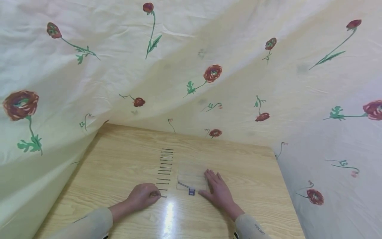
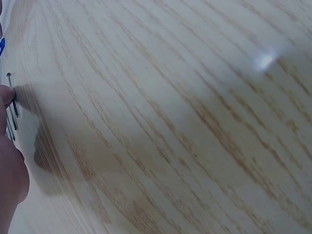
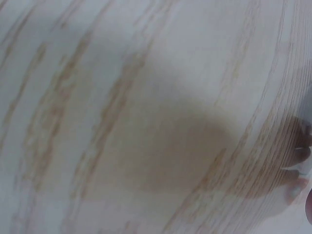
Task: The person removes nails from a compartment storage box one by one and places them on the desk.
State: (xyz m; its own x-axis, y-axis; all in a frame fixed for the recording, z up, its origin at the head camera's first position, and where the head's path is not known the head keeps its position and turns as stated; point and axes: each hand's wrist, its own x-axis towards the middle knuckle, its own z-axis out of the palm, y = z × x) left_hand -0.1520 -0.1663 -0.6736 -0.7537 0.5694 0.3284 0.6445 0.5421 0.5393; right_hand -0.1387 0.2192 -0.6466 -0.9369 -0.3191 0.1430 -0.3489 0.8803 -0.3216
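A column of several thin metal nails (image 1: 165, 170) lies crosswise on the wooden table. My left hand (image 1: 145, 196) is at the near end of this column, its fingertips pinching the nearest nail (image 1: 163, 196). In the left wrist view, a fingertip covers part of that nail (image 2: 9, 79). Right of the column is a clear plastic box (image 1: 191, 171), its outline faint. One nail (image 1: 183, 184) lies slanted within the box outline, near a small blue piece (image 1: 191, 191) at the front edge. My right hand (image 1: 219, 192) rests with fingers extended along the box's right side.
The wooden table (image 1: 119, 159) has a bright light reflection near its front. Flower-printed cloth (image 1: 179, 66) hangs behind the table and along both sides. The right wrist view shows mostly table surface (image 3: 122, 122), with fingers at its right edge.
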